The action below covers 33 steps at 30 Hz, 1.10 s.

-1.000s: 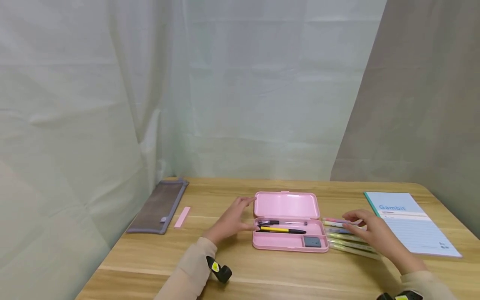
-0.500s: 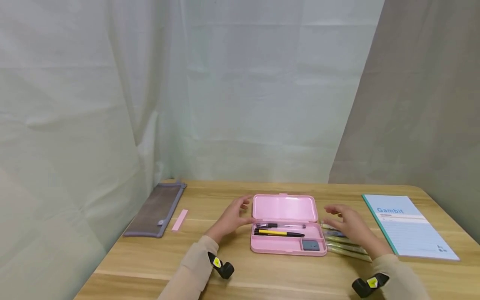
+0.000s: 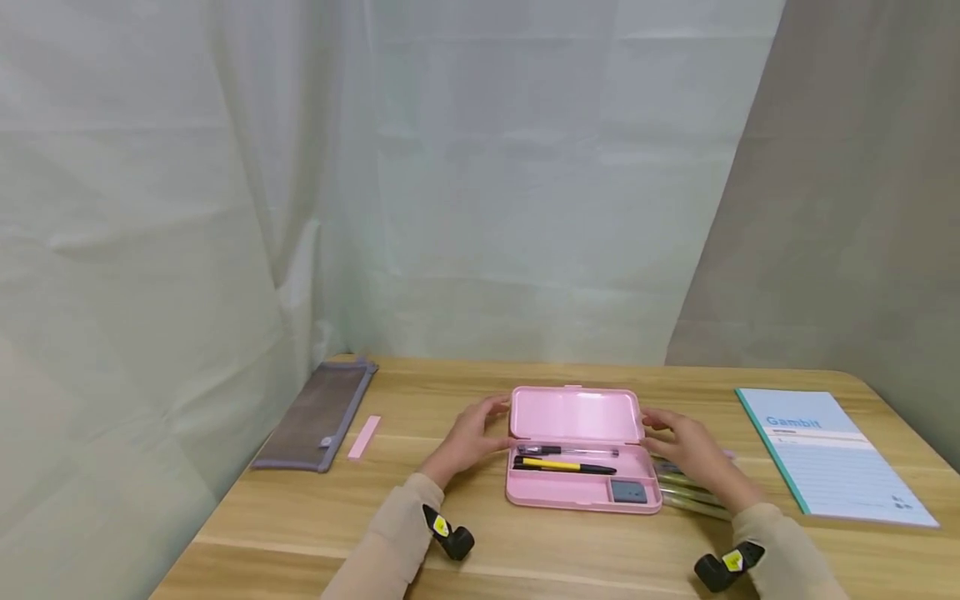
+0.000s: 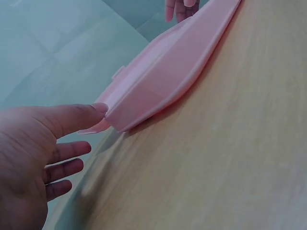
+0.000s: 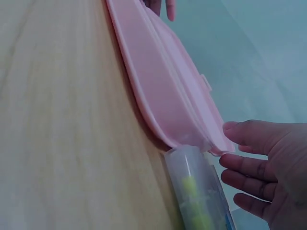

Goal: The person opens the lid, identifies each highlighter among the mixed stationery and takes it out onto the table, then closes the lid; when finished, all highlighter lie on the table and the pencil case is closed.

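Observation:
A pink pencil case [image 3: 555, 487] lies with its lid raised back on the wooden table. It holds a clear pen with a black grip [image 3: 592, 452], a yellow-and-black pen [image 3: 562, 466] and a grey eraser [image 3: 628, 492] in the small front-right compartment. At the case's left side is my left hand [image 3: 468, 437]; in the left wrist view its thumb [image 4: 88, 115] meets the corner while the other fingers are extended. My right hand [image 3: 693, 454] is at the right side, thumb by the lid's edge and fingers loosely extended. Several highlighters [image 3: 697, 502] lie partly beneath it.
To the left are a grey mesh pouch [image 3: 311, 417] and a small pink strip [image 3: 364, 437]. A notebook marked Gambit [image 3: 836, 458] lies at the right. Pale curtains [image 3: 525, 208] hang behind the table's back edge.
My right hand has moved left from above the highlighters to the pencil case's right side. My left hand has stayed beside its left edge.

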Tool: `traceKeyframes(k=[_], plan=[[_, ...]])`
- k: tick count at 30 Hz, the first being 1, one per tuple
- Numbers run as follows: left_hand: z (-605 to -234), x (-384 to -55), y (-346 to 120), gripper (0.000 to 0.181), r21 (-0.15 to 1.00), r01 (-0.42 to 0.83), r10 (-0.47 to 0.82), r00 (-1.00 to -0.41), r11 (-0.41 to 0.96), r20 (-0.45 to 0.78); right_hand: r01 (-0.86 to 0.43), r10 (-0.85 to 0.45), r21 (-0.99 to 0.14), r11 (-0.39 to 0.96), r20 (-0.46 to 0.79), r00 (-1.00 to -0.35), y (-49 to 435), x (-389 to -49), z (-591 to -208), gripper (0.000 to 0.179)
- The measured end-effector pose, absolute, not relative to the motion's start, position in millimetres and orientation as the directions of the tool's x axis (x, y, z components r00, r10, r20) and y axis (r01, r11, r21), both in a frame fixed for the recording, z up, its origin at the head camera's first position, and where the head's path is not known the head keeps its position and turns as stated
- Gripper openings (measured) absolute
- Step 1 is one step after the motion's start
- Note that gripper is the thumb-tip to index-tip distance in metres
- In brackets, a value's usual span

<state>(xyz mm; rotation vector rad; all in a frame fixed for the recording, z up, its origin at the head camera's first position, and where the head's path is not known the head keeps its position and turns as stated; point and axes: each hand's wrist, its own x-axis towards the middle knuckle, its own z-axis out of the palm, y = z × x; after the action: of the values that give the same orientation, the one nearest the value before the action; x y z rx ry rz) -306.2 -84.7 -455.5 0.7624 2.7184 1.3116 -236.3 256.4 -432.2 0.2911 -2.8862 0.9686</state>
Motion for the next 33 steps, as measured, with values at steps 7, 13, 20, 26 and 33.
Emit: traceKeyframes(k=[7, 13, 20, 26, 33], plan=[[-455.2, -302.9, -80.5, 0.063, 0.777, 0.414, 0.445, -0.874, 0.475, 0.194, -0.234, -0.172, -0.577, 0.783, 0.160, -0.972, 258.7, -234.5, -437.6, 0.050], [-455.8, -302.8, -79.7, 0.065, 0.761, 0.433, 0.433, -0.873, 0.483, 0.223, -0.250, -0.151, -0.568, 0.784, 0.216, -0.965, 255.1, -235.3, -439.5, 0.059], [-456.1, -301.0, -78.3, 0.072, 0.773, 0.431, 0.415, -0.878, 0.466, 0.239, -0.227, -0.119, -0.571, 0.789, 0.221, -0.968, 252.3, -235.0, -441.1, 0.068], [-458.4, -299.4, -77.9, 0.072, 0.791, 0.411, 0.408, -0.885, 0.454, 0.226, -0.193, -0.094, -0.566, 0.801, 0.198, -0.976, 250.7, -232.5, -440.1, 0.073], [-463.9, -299.6, -77.3, 0.061, 0.796, 0.423, 0.418, -0.877, 0.433, 0.239, -0.218, -0.090, -0.603, 0.767, 0.235, -0.968, 250.6, -232.2, -442.3, 0.071]])
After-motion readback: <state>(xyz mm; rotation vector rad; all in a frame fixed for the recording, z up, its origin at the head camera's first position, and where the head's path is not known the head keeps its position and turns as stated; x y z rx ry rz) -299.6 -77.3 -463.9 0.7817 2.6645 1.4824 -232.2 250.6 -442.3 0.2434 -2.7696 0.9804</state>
